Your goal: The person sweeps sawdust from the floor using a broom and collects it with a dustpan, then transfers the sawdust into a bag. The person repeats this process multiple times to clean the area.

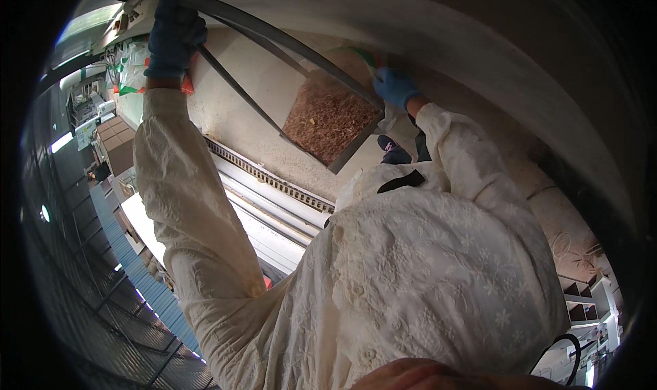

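My left hand [174, 37], in a blue glove, is raised at the upper left and closed round the end of a long grey tray-like frame [274, 40]. The frame slopes down to the right. Brown, shredded-looking flakes [328, 116], with one small yellowish bit among them, show at its lower end; whether they lie in the frame or in a bag behind it is unclear. Beside that end my right hand [397, 87], also blue-gloved, is closed at the edge of a clear plastic bag [390, 116] with a green edge. Its fingertips are partly hidden.
A white machine bed with a slotted metal rail [267, 174] runs below the frame. Cardboard boxes [116, 144] stand at the left, near green-and-white bags [133, 65]. My shoe [393, 149] is on the floor. Shelving [582, 304] stands at the lower right.
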Motion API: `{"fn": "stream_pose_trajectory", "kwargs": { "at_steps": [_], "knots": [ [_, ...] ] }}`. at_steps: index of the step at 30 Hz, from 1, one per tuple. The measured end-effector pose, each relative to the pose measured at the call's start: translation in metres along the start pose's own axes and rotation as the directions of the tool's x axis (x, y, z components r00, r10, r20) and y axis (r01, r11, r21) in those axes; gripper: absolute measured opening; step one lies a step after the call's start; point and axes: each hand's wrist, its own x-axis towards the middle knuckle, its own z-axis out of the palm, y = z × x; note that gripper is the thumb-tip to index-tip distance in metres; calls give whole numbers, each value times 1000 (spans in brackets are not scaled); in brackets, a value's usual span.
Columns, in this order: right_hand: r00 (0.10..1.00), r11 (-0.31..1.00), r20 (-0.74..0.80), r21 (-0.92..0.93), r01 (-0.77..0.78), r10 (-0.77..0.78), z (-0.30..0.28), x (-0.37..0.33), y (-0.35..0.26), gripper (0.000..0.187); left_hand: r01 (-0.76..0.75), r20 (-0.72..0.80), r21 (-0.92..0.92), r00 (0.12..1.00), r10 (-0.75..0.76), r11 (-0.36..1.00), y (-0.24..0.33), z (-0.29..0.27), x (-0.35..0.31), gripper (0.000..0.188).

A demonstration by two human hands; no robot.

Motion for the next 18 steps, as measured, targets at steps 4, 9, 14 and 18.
{"fn": "stream_pose_trajectory", "kwargs": {
  "at_steps": [4,9,14,18],
  "knots": [
    [962,913,-101,303,274,-255,-5,-19,-13,41,4,-307,33,952,6,999,-16,-12,2,43],
    [591,789,-610,-95,607,-528,24,-26,-38,44,42,-379,27,925,-28,999,-41,-56,29,42],
    [962,979,-243,128,157,-122,55,-3,-47,24,-17,-152,109,988,33,994,-47,-83,61,39],
    [885,943,-410,144,301,-220,52,3,-29,24,-61,-363,34,929,69,998,-54,-62,62,49]
  ]
}}
